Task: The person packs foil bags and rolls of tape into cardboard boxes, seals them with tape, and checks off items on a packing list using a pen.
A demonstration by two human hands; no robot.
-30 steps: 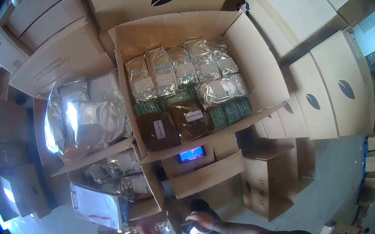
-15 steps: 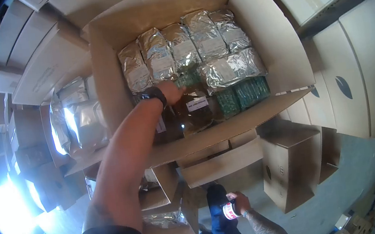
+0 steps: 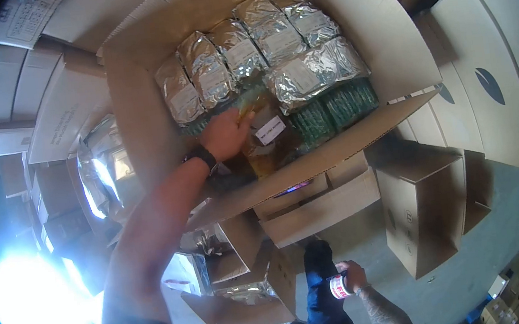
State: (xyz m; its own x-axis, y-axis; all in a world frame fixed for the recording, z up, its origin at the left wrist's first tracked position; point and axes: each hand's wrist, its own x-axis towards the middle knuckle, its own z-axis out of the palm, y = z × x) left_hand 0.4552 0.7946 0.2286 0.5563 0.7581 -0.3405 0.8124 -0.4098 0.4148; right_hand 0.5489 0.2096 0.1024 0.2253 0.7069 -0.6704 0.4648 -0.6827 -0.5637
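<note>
My left hand (image 3: 227,133) reaches into a large open cardboard box (image 3: 382,50) and grips the top of a clear brown bag with a white label (image 3: 268,140), which is tilted up from the box's near side. A black band sits on that wrist. Behind the hand stand several silver foil bags (image 3: 239,51), and green packets (image 3: 337,108) lie to the right. Low in the view, my right hand (image 3: 345,279) holds a roll of white and red tape (image 3: 338,287) near my leg.
Closed cardboard boxes (image 3: 496,81) with leaf marks are stacked on the right. Smaller open boxes (image 3: 420,207) stand on the grey floor below the big box. More foil bags (image 3: 105,168) fill open boxes on the left. Strong glare covers the lower left.
My left hand rose from near my waist into the big box and took hold of the brown bag, lifting its top edge. My right hand stayed low with the tape roll.
</note>
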